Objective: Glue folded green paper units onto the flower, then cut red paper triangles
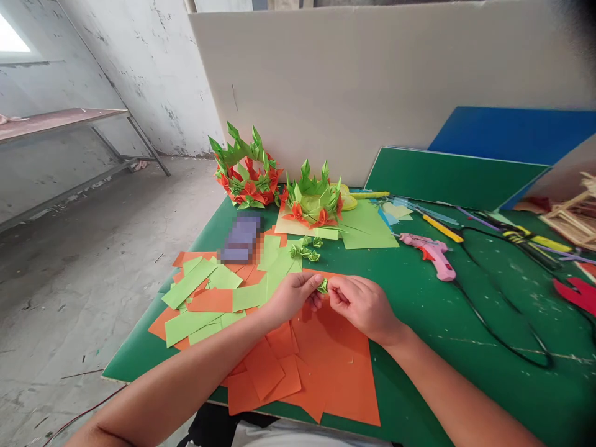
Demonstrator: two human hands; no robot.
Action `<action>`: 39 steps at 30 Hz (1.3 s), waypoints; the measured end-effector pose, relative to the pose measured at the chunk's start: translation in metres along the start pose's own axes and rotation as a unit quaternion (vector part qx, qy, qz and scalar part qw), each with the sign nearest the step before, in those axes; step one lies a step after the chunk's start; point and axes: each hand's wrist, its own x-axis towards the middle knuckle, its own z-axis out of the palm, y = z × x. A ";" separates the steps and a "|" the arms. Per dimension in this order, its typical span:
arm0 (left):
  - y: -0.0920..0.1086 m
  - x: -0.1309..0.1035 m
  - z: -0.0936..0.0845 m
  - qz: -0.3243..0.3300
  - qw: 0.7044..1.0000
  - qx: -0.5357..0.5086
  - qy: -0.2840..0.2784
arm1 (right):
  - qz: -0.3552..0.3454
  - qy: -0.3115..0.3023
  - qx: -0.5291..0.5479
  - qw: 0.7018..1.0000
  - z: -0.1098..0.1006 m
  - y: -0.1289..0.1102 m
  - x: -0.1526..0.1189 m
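Observation:
Over a large orange sheet (344, 366), my left hand (295, 293) pinches a small folded green paper piece (323, 286) between thumb and fingers. My right hand (365, 307) is closed at the piece's right side, its fingertips pressed together against it. Part of the fold is hidden by the fingers. Just beyond my hands lie several small green folded pieces (305, 251) in a cluster. Left of my left hand, loose green strips (189, 284) and orange strips (212, 301) overlap in a pile. Smaller orange rectangles (265, 369) rest beneath my left forearm.
Two green-and-orange folded paper crowns (246, 186) (313, 202) stand at the back of the green table (419, 347). A pink glue gun (433, 254) lies on the right, its black cord looping forward. Beyond it are a yellow-handled cutter (442, 228), pliers (535, 242) and a blurred purple object (241, 239) sits left.

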 end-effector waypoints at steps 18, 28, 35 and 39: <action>0.009 -0.005 -0.001 0.001 0.994 -0.100 -0.034 | 0.057 0.016 0.039 0.998 0.001 0.004 0.001; 0.004 -0.002 -0.006 0.025 0.997 -0.064 -0.023 | -0.057 0.008 -0.041 0.998 0.001 0.007 -0.002; 0.005 -0.001 -0.003 0.006 0.993 -0.115 0.000 | -0.044 0.012 -0.027 0.999 0.002 0.008 -0.004; 0.003 -0.001 -0.005 -0.018 0.997 -0.078 -0.012 | -0.051 -0.001 -0.033 0.998 0.002 0.006 -0.004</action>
